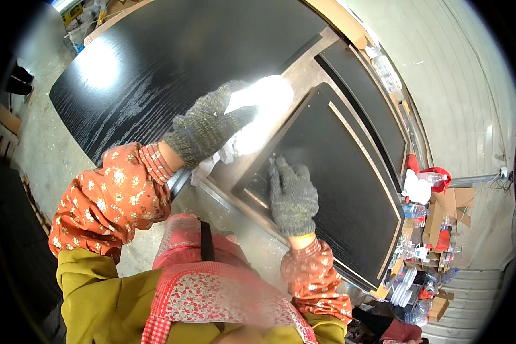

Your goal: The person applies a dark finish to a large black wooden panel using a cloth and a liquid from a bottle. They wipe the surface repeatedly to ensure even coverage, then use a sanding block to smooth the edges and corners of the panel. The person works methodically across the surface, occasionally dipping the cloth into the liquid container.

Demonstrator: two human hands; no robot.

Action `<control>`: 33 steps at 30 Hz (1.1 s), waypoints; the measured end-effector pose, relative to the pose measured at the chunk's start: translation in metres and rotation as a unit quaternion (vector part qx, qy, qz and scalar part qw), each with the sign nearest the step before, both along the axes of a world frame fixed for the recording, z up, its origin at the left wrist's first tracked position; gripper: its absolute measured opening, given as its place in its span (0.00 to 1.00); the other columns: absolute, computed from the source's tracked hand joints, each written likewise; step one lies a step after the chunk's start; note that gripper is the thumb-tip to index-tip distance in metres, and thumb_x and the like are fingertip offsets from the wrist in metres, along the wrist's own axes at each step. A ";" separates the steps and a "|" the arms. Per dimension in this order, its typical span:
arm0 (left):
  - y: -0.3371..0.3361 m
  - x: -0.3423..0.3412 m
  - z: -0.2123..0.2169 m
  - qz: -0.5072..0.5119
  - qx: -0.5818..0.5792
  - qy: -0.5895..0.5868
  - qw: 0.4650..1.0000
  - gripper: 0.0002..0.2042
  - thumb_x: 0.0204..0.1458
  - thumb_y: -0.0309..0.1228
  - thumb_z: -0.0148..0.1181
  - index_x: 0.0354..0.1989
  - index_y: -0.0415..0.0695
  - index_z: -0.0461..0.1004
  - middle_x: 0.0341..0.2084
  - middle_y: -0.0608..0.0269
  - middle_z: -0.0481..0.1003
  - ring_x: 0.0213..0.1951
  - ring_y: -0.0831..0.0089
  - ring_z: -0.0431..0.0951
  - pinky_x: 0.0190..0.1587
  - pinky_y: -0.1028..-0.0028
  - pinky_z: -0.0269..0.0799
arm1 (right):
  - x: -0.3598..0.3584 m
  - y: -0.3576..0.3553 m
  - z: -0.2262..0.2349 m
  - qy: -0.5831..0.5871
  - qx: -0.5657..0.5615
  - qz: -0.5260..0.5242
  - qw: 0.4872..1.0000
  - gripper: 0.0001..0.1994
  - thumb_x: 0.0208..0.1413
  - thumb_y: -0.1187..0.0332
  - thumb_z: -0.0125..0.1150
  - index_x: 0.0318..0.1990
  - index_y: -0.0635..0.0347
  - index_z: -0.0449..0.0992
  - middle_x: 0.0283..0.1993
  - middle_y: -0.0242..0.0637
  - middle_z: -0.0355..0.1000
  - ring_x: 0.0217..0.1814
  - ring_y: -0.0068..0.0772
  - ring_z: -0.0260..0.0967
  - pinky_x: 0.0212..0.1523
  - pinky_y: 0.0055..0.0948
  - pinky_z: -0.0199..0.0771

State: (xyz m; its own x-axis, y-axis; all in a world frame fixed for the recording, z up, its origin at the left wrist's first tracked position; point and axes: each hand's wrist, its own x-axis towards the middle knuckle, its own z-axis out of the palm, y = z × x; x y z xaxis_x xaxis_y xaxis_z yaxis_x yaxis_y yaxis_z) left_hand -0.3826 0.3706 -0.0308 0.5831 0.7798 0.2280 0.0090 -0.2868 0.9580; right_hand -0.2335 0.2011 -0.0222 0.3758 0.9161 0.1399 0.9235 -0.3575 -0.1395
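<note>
Both of my hands wear grey-green knitted gloves. My left hand (209,123) is closed round a bunched white cloth (264,106), overexposed in the glare, over the edge of a large black wood-grain board (183,51). Part of the cloth hangs down beside the wrist. My right hand (293,198) lies on a smaller black panel (350,189) near its left edge, fingers stretched out and pointing away from me. A pale strip runs along the panel's far right edge. Nothing shows in the right hand.
Another black panel (367,97) lies beyond the smaller one on the wooden tabletop (312,71). Cardboard boxes (436,221) and plastic bottles (415,211) are piled at the right by a pale wall. A person (404,331) is at the lower right.
</note>
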 end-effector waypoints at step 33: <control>-0.011 -0.008 0.026 -0.052 -0.135 0.045 0.988 0.16 0.55 0.32 0.60 0.51 0.41 0.70 0.41 0.60 0.75 0.45 0.72 0.74 0.50 0.70 0.70 | 0.057 0.029 -0.004 0.000 0.013 -0.061 0.998 0.15 0.63 0.54 0.50 0.47 0.49 0.77 0.42 0.48 0.71 0.40 0.53 0.72 0.40 0.46 0.74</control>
